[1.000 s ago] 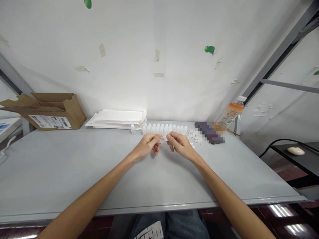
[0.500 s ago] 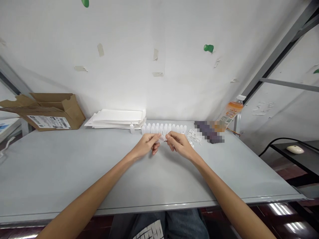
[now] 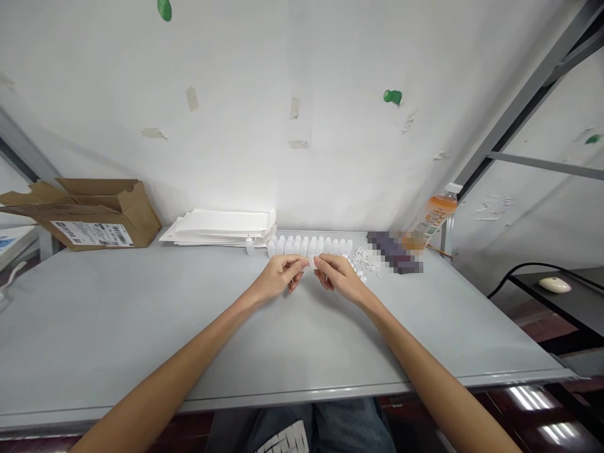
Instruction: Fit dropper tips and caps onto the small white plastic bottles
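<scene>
My left hand (image 3: 279,275) and my right hand (image 3: 340,275) meet above the grey table, fingertips almost touching. Both are closed in a pinch around a small white piece (image 3: 311,262), too small and too covered by fingers to name. Just behind them stand several small translucent white bottles (image 3: 305,244) in close rows. A single bottle with a thin tip (image 3: 250,246) stands apart, left of the rows. To the right of my right hand lies a loose heap of small white parts (image 3: 365,259), with a few more near its knuckles.
A stack of white paper (image 3: 224,223) lies against the wall, beside an open cardboard box (image 3: 106,214) at the left. At the right are a blurred dark item (image 3: 395,255) and a drink bottle (image 3: 435,217). Beyond the table, a pale mouse (image 3: 555,285) rests on a black surface.
My fingertips have drawn slightly closer together around the small white piece, and the fingers have shifted a little. The bottles and heap stay put; the camera view has moved slightly.
</scene>
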Tool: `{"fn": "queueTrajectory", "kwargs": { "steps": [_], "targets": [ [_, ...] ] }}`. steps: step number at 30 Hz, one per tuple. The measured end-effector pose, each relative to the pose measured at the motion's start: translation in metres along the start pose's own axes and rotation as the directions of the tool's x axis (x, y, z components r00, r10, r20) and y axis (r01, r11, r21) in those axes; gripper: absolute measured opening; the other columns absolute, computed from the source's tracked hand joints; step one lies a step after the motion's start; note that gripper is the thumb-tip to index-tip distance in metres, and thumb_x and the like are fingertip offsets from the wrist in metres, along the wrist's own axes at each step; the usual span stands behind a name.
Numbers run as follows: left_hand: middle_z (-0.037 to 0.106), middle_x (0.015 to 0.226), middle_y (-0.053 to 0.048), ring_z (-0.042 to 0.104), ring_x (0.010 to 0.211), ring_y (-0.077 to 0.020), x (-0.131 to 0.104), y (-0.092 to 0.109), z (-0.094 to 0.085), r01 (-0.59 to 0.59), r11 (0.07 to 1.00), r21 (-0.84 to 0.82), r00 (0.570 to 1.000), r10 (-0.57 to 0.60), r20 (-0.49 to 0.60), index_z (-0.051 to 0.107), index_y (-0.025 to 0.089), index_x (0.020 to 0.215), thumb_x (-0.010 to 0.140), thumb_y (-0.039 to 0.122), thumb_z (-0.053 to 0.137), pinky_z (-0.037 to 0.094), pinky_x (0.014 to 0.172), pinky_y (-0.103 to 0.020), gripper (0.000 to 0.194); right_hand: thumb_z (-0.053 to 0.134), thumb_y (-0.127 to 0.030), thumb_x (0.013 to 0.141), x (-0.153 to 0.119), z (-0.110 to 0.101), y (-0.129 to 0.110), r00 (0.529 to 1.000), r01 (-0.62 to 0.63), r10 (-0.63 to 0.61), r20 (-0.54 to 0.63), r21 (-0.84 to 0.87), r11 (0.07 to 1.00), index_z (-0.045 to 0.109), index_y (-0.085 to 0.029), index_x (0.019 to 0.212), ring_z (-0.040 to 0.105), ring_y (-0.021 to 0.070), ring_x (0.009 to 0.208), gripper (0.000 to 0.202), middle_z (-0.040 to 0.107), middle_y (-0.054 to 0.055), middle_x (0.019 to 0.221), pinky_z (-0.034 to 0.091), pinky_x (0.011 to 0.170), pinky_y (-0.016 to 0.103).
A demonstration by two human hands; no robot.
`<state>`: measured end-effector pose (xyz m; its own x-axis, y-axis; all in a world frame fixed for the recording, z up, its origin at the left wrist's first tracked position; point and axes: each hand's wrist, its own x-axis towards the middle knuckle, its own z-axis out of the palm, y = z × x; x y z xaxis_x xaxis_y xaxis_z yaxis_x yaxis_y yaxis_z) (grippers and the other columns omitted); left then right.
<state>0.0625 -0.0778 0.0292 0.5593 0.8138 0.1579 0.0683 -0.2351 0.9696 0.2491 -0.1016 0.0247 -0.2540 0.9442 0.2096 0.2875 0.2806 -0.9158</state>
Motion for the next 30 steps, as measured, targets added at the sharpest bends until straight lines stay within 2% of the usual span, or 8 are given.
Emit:
{"fn": "queueTrajectory", "kwargs": {
  "steps": [5,11,20,27,30],
  "targets": [
    [0.043,0.059,0.004,0.044,0.044,-0.0066,0.0007,-0.0012,-0.0009,-0.006,1.0,-0.023,1.0,0.006,-0.009,0.058,0.015,0.076,0.09,0.05,0.051,0.041,0.048,-0.023,0.039,0.049,-0.048,0.093,-0.003,-0.0011,-0.0047,1.0,-0.005,0.004,0.001,0.011,1.0,0.054,-0.019,0.075,0.046,0.0104,0.048,0.035,0.049,-0.004,0.053,0.034,0.05,0.024],
    [0.046,0.059,0.003,0.046,0.049,-0.0084,0.0005,-0.0002,-0.0001,-0.012,1.0,0.002,1.0,0.012,0.024,0.068,0.012,0.092,0.086,0.049,0.057,0.041,0.046,-0.022,0.038,0.046,-0.048,0.094,-0.002,-0.0016,-0.0015,1.0,0.017,-0.016,0.004,-0.055,0.998,0.051,-0.018,0.07,0.044,0.0091,0.047,0.038,0.047,-0.005,0.051,0.033,0.051,0.024],
    [0.054,0.063,-0.001,0.05,0.054,-0.0101,0.0002,-0.0019,-0.0006,0.003,0.999,0.044,1.0,-0.002,-0.022,0.072,0.012,0.104,0.084,0.046,0.06,0.043,0.047,-0.022,0.041,0.04,-0.05,0.096,-0.0007,-0.0021,0.0007,0.999,0.043,-0.042,0.005,-0.122,0.992,0.048,-0.018,0.066,0.042,0.0096,0.048,0.044,0.047,-0.004,0.049,0.034,0.054,0.024],
    [0.07,0.086,-0.008,0.059,0.07,-0.0155,0.0008,-0.0007,-0.0012,-0.024,0.99,0.136,0.997,0.035,-0.075,0.074,0.015,0.104,0.084,0.045,0.061,0.045,0.052,-0.023,0.038,0.041,-0.052,0.096,-0.0001,-0.0011,0.0016,0.999,0.034,-0.034,-0.002,-0.112,0.993,0.045,-0.019,0.063,0.043,0.0099,0.048,0.047,0.047,-0.003,0.049,0.033,0.052,0.024],
    [0.072,0.094,-0.007,0.054,0.058,-0.0112,0.0007,-0.0003,-0.0024,0.009,0.985,0.172,0.995,0.008,-0.095,0.073,0.017,0.108,0.083,0.044,0.062,0.044,0.051,-0.024,0.038,0.044,-0.053,0.094,-0.0002,-0.0012,0.0005,1.0,0.019,-0.021,-0.019,-0.121,0.993,0.05,-0.018,0.067,0.042,0.0095,0.046,0.044,0.048,-0.004,0.048,0.032,0.05,0.024]
  ]
}}
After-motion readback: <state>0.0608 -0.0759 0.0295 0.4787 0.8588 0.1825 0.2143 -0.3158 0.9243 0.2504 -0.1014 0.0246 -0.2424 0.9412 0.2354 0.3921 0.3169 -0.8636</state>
